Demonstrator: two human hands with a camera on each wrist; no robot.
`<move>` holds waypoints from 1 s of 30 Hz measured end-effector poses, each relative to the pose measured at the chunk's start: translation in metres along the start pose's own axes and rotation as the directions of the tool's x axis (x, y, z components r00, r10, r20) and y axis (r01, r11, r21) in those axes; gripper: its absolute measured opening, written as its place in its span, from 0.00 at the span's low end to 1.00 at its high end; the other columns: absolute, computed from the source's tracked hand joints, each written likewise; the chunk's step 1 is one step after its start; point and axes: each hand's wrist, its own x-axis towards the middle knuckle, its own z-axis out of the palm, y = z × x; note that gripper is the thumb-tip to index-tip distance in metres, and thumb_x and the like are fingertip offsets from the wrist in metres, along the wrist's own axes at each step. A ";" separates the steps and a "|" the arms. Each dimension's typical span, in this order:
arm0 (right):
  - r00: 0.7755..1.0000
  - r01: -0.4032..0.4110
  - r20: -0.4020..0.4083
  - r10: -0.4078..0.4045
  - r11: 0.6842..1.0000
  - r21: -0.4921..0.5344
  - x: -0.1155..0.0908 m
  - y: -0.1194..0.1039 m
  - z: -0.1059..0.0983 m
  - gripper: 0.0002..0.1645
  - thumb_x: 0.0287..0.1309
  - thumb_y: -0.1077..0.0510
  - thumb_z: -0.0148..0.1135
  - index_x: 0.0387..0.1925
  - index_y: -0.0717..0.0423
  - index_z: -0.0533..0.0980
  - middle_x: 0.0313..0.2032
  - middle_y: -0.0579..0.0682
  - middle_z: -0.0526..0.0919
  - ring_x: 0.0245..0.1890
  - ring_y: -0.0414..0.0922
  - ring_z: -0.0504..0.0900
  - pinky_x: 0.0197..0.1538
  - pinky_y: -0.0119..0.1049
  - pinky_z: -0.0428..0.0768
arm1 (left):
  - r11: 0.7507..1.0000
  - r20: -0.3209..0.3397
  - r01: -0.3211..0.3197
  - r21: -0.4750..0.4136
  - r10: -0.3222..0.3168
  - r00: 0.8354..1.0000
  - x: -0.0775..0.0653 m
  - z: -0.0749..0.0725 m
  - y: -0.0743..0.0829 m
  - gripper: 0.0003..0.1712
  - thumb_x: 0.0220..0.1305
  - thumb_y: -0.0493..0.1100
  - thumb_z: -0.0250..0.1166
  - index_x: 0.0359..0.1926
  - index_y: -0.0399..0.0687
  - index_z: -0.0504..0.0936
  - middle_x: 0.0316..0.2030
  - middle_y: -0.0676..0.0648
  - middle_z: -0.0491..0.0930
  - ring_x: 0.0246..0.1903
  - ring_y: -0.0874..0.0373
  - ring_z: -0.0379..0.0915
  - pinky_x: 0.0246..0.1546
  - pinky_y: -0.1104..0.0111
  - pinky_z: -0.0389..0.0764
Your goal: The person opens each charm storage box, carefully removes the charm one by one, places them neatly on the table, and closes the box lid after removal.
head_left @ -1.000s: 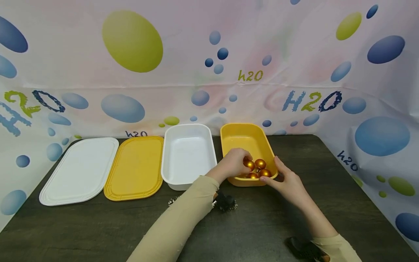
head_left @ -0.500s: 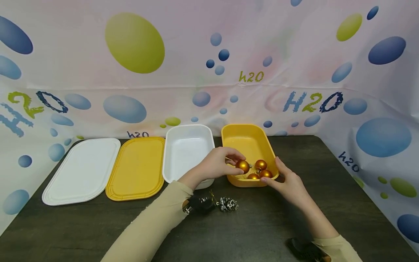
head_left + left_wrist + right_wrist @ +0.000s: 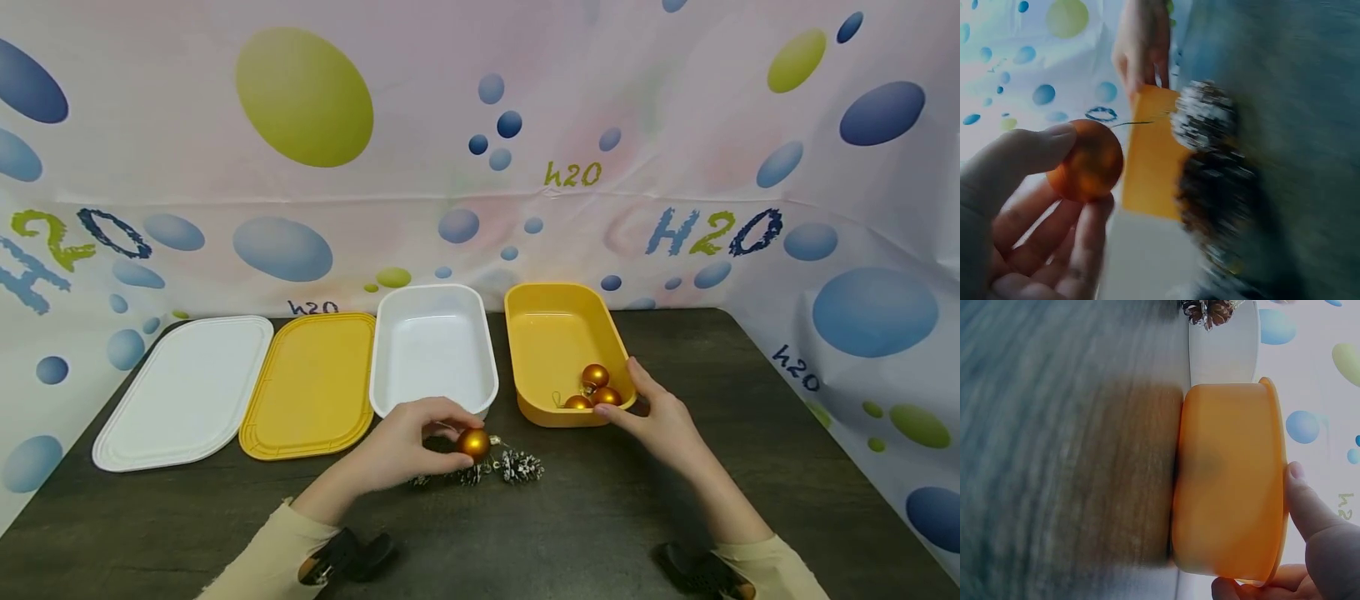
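Note:
In the head view, my left hand [image 3: 405, 437] pinches a shiny gold Christmas ball [image 3: 473, 444] between thumb and fingers, above snow-tipped pine cones [image 3: 521, 467]. The left wrist view shows the same ball [image 3: 1088, 161] up close, its hanging thread sticking out. My right hand [image 3: 663, 421] grips the front right corner of a yellow plastic container [image 3: 558, 333], thumb on the front rim and fingers along the right side. Three more gold balls [image 3: 596, 376] lie inside it near the front. From the right wrist, the container's outer wall [image 3: 1229, 481] stands flat on the table.
Left of the yellow container stands a white container [image 3: 433, 346] of similar shape. Further left lie a yellow lid [image 3: 311, 383] and a white lid [image 3: 187, 392]. A bubble-printed backdrop [image 3: 420, 167] rises behind the dark table [image 3: 570, 533].
My left hand has taken a gold ball out of the yellow container and moved it left and toward me, over the pine cones. My right hand keeps its place on the container.

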 end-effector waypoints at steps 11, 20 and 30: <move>1.000 -0.020 0.012 0.020 1.000 0.000 0.000 -0.001 0.000 0.59 0.56 0.36 0.63 0.73 0.62 0.45 0.72 0.62 0.48 0.68 0.64 0.54 0.62 0.59 0.62 | 0.990 -0.018 -0.096 0.106 0.099 0.995 -0.058 -0.002 -0.021 0.18 0.56 0.43 0.72 0.49 0.52 0.81 0.45 0.55 0.80 0.40 0.62 0.76 0.40 0.66 0.81; 0.999 -0.034 0.013 0.034 0.999 0.003 0.000 -0.002 -0.001 0.59 0.55 0.36 0.63 0.73 0.62 0.45 0.72 0.62 0.48 0.68 0.64 0.53 0.62 0.60 0.61 | 0.973 -0.047 -0.096 0.210 0.109 0.993 -0.075 -0.006 -0.023 0.18 0.55 0.44 0.73 0.48 0.54 0.81 0.43 0.57 0.80 0.38 0.65 0.75 0.38 0.68 0.80; 1.000 -0.028 0.012 0.028 1.000 -0.003 0.000 -0.001 -0.001 0.59 0.55 0.35 0.63 0.73 0.62 0.45 0.72 0.62 0.48 0.67 0.64 0.55 0.61 0.60 0.62 | 0.968 -0.072 -0.061 0.244 0.081 0.994 -0.084 -0.002 -0.029 0.19 0.53 0.43 0.74 0.47 0.54 0.82 0.44 0.58 0.79 0.38 0.66 0.75 0.39 0.69 0.79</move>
